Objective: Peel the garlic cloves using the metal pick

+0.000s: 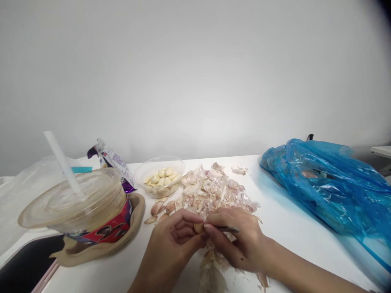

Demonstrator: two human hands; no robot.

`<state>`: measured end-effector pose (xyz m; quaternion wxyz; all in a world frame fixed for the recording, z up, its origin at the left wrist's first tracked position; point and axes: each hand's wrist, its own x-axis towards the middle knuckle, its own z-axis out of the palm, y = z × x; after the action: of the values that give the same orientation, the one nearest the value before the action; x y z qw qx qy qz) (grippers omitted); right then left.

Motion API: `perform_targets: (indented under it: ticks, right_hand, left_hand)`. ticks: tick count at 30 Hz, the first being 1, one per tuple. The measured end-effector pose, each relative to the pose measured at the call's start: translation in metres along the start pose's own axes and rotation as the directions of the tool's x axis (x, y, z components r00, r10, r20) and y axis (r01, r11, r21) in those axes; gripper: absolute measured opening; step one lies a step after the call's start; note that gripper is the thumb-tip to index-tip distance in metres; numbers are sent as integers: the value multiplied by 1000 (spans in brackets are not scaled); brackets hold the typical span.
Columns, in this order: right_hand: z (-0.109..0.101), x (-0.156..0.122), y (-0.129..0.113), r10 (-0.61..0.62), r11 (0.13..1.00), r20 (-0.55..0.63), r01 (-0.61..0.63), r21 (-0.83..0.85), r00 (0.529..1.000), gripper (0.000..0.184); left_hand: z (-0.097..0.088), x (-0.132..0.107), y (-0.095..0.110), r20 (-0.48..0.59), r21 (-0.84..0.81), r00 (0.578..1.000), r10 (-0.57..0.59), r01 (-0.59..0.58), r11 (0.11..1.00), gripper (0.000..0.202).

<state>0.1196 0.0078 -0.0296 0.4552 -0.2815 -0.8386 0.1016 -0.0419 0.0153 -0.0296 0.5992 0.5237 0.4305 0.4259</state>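
Between the thumb and fingers of my left hand [180, 236] is a brownish garlic clove [199, 228]. My right hand [241, 236] meets it at the clove, its thumb and forefinger pinched on a thin grey metal tool [229, 230]; most of that tool is hidden by the fingers. Just beyond my left hand lie several unpeeled garlic cloves [157, 208]. A clear plastic bowl [139, 179] behind them holds pale peeled garlic cloves [161, 178]. Papery garlic skins [214, 191] form a heap behind my hands, with more skins under them.
At the left, a lidded drink cup [106, 228] with a white straw [62, 162] sits in a cardboard holder [136, 219]. Near it are a dark phone-like device [29, 264] and a purple-white wrapper [114, 158]. A blue plastic bag [330, 187] covers the table's right side.
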Motion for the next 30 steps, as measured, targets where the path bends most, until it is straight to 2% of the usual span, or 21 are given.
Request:
perform_targets:
  ticks: [30]
  right_hand:
    - [-1,1,0,-11,999,-9,11,-34,1000,10]
  left_hand:
    - [1,-1,2,-2,-60,1000,-29,29,998,18]
